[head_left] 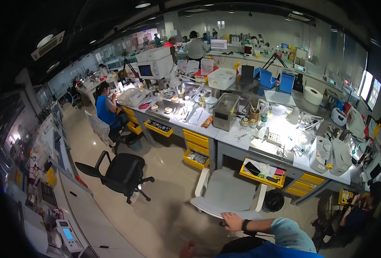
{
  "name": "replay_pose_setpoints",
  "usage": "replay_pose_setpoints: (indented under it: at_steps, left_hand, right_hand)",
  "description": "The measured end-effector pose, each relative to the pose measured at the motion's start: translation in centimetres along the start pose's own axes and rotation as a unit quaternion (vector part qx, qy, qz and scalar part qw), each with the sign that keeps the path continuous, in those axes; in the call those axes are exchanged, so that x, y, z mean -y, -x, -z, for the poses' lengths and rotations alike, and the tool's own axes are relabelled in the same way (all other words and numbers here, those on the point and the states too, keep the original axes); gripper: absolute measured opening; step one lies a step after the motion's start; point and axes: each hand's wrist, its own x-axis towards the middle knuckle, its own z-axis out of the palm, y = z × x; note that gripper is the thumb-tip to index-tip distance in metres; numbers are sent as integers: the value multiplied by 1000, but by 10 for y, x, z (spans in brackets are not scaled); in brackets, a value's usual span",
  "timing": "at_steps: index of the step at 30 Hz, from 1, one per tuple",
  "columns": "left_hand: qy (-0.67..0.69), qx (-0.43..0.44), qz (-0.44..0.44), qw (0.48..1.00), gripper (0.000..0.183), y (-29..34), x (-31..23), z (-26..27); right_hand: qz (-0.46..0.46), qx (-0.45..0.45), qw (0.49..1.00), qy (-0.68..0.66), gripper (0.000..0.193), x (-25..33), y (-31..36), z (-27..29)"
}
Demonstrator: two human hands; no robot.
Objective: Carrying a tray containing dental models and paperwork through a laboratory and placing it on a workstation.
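A grey office chair (229, 189) with white armrests stands right in front of me, at the workbench. My right hand (232, 221), with a dark band on its wrist, grips the chair's near top edge, fingers curled over it. Low in the picture, my left hand (188, 248) is dim and smeared by motion. It is apart from the chair, and its fingers cannot be made out. Just beyond the chair, an open yellow drawer (263, 173) holds a phone-like dark item and small things.
A black swivel chair (123, 172) stands on the floor to the left. A black waste bin (273, 201) is beside the grey chair. The lit bench (237, 138) carries tools and a metal box (226, 111). People sit at left (106, 107) and lower right (358, 215).
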Motion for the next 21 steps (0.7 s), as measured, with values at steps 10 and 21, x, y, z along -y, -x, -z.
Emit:
replay_pose_setpoints:
  at_steps: [10,21]
  left_hand:
    - [-223,113,32,968,28,-55,65,-115]
    - [23,-28,132,991,42,-141,123,-171]
  right_hand:
    - [151,121,964,-182,25,-132,-48,79]
    - [-310,-199,929,30,32,-443,-76,358]
